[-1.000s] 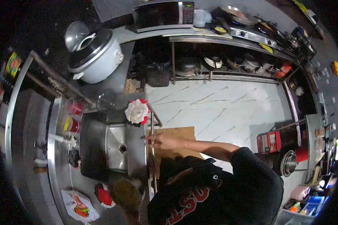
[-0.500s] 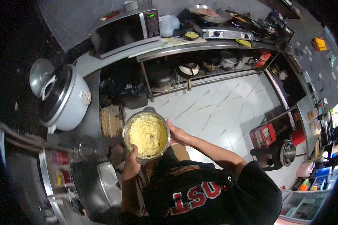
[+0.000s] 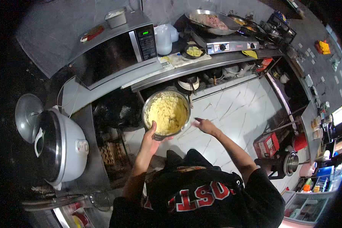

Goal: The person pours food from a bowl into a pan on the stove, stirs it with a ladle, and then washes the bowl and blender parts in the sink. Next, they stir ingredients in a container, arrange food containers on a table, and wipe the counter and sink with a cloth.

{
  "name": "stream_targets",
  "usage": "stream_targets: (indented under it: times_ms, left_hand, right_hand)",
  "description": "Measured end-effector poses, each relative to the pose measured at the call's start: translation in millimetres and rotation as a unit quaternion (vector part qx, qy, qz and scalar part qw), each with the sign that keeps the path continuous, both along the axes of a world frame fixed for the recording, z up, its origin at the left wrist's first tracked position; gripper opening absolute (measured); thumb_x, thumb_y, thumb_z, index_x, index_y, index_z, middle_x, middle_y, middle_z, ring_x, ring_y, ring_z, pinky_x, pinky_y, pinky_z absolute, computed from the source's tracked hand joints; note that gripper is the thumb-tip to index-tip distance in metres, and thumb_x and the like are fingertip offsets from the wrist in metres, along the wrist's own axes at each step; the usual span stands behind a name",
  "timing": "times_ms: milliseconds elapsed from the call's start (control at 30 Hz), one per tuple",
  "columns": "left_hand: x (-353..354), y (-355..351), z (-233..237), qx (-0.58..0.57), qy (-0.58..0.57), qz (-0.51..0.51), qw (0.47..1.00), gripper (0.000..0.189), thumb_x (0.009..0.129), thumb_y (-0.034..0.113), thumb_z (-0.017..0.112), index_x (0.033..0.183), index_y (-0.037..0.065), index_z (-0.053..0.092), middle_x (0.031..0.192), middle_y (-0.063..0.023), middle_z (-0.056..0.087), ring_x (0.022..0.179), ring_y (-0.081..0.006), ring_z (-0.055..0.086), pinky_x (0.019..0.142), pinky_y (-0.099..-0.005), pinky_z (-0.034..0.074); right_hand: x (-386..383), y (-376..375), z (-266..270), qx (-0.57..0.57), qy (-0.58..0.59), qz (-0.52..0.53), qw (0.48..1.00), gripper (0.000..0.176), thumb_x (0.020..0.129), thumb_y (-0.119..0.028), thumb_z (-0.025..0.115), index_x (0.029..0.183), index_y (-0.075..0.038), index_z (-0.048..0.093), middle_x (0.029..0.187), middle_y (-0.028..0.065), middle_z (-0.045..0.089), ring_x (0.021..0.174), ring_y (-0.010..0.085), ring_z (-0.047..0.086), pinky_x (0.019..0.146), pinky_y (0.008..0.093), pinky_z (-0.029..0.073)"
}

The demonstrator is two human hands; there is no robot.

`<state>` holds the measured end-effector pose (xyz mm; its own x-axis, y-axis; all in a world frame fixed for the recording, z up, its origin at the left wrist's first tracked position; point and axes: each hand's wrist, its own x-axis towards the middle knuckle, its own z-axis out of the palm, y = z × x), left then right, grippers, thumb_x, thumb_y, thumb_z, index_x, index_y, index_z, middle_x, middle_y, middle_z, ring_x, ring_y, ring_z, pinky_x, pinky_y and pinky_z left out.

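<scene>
A metal pot (image 3: 145, 116) of lumpy yellow mash (image 3: 167, 114) is held up in front of me, over the floor. My left hand (image 3: 151, 141) grips its near left side, thumb on the rim and fingers underneath. Just off the pot's right side is my right hand (image 3: 206, 126), apart from it, with slightly bent fingers partly visible and nothing seen in them.
Ahead, a counter holds a microwave (image 3: 102, 57), a small black pan (image 3: 193, 51) and a gas stove (image 3: 231, 46) bearing a large pan of meat (image 3: 211, 22). At left stands a big rice cooker (image 3: 74, 140). A red box (image 3: 268, 144) sits on the right.
The pot has moved forward and right in view, nearer the counter. My right hand has let go of the pot's side. The view has shifted toward the microwave and stove.
</scene>
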<state>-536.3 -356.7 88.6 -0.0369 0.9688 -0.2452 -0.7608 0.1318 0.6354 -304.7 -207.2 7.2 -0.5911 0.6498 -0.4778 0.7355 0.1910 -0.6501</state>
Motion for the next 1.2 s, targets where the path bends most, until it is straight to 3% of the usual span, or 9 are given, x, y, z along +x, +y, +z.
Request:
stream_targets:
  times_ms: [33, 167, 300, 433, 467, 567, 700, 1000, 1200]
  left_hand:
    - [-4.6, 20.8, -4.6, 0.0, -0.002, 0.0, 1.0, 0.053, 0.085, 0.038, 0.042, 0.125, 0.005, 0.029, 0.118, -0.015, 0.044, 0.102, -0.0295, 0.05, 0.074, -0.0458, 0.049]
    - [-18.6, 110.8, -11.2, -0.009, 0.03, 0.021, 0.999, 0.055, 0.082, 0.039, 0.049, 0.121, 0.002, 0.034, 0.116, -0.0151, 0.046, 0.1, -0.0276, 0.052, 0.073, -0.044, 0.05]
    - [-22.9, 203.8, -26.3, -0.027, 0.038, 0.041, 0.998, 0.055, 0.081, 0.036, 0.052, 0.122, 0.004, 0.033, 0.12, -0.0136, 0.041, 0.108, -0.0302, 0.044, 0.08, -0.0504, 0.046]
    - [-28.6, 287.3, -42.2, -0.021, 0.06, 0.1, 0.993, 0.055, 0.083, 0.037, 0.049, 0.122, 0.003, 0.032, 0.118, -0.0146, 0.043, 0.106, -0.0271, 0.045, 0.082, -0.047, 0.046]
    - [-26.7, 299.6, -38.6, -0.011, 0.07, 0.097, 0.993, 0.055, 0.083, 0.037, 0.049, 0.123, 0.003, 0.031, 0.118, -0.0144, 0.042, 0.107, -0.0276, 0.045, 0.082, -0.0483, 0.045]
    - [-31.2, 341.8, -47.9, -0.018, 0.075, 0.099, 0.992, 0.056, 0.083, 0.036, 0.049, 0.124, 0.004, 0.029, 0.119, -0.0141, 0.042, 0.107, -0.0285, 0.045, 0.083, -0.0502, 0.044]
    - [-40.6, 369.5, -70.1, -0.079, 0.071, 0.131, 0.986, 0.054, 0.084, 0.032, 0.049, 0.124, 0.002, 0.028, 0.118, -0.0155, 0.042, 0.109, -0.0308, 0.043, 0.083, -0.0517, 0.044]
    - [-55.2, 388.5, -78.1, -0.063, 0.133, 0.128, 0.981, 0.042, 0.085, 0.022, 0.048, 0.119, 0.005, 0.029, 0.116, -0.0158, 0.041, 0.102, -0.0318, 0.048, 0.07, -0.0534, 0.05]
    - [-76.8, 386.4, -66.6, -0.034, 0.06, 0.145, 0.987, 0.04, 0.088, 0.025, 0.04, 0.122, 0.012, 0.025, 0.122, -0.015, 0.035, 0.107, -0.0328, 0.044, 0.069, -0.0555, 0.049]
  right_hand:
    - [9.7, 20.0, -17.6, 0.265, -0.218, 0.139, 0.929, 0.058, 0.076, -0.049, 0.049, 0.119, -0.01, 0.043, 0.101, 0.0154, 0.055, 0.088, 0.0291, 0.056, 0.069, 0.0379, 0.048]
    - [16.1, 127.7, 1.6, 0.364, -0.077, -0.062, 0.926, 0.036, 0.076, -0.029, 0.054, 0.106, -0.009, 0.05, 0.098, 0.0156, 0.054, 0.09, 0.0317, 0.053, 0.072, 0.04, 0.046]
    - [-11.6, 259.4, 48.0, 0.555, -0.079, -0.042, 0.827, 0.022, 0.071, -0.012, 0.05, 0.092, -0.008, 0.056, 0.094, 0.0121, 0.054, 0.096, 0.0275, 0.05, 0.071, 0.0382, 0.047]
    - [-39.2, 390.2, 36.3, 0.524, -0.134, 0.018, 0.841, 0.019, 0.072, -0.011, 0.046, 0.082, -0.007, 0.062, 0.095, 0.0108, 0.057, 0.094, 0.0255, 0.053, 0.071, 0.0349, 0.047]
    - [-43.8, 414.1, 24.2, 0.611, -0.135, 0.047, 0.778, 0.019, 0.073, -0.012, 0.046, 0.078, -0.008, 0.063, 0.095, 0.0104, 0.057, 0.093, 0.0262, 0.054, 0.072, 0.0363, 0.047]
    - [-61.0, 442.4, 34.6, 0.524, -0.167, 0.066, 0.832, 0.021, 0.076, -0.015, 0.045, 0.084, -0.008, 0.064, 0.104, 0.0102, 0.054, 0.094, 0.025, 0.052, 0.069, 0.035, 0.047]
    - [-70.2, 478.9, 8.3, 0.505, -0.25, 0.166, 0.809, 0.022, 0.076, -0.015, 0.044, 0.088, -0.006, 0.06, 0.09, 0.0092, 0.057, 0.093, 0.0263, 0.053, 0.064, 0.0383, 0.048]
    - [-64.0, 466.6, 37.2, 0.648, -0.115, 0.081, 0.749, 0.016, 0.078, -0.015, 0.042, 0.088, -0.008, 0.053, 0.077, 0.0112, 0.059, 0.087, 0.0246, 0.055, 0.068, 0.0394, 0.044]
    - [-53.4, 458.7, 39.5, 0.55, -0.113, 0.032, 0.827, 0.017, 0.08, -0.012, 0.04, 0.095, -0.007, 0.046, 0.069, 0.0145, 0.059, 0.064, 0.0286, 0.059, 0.053, 0.0399, 0.047]
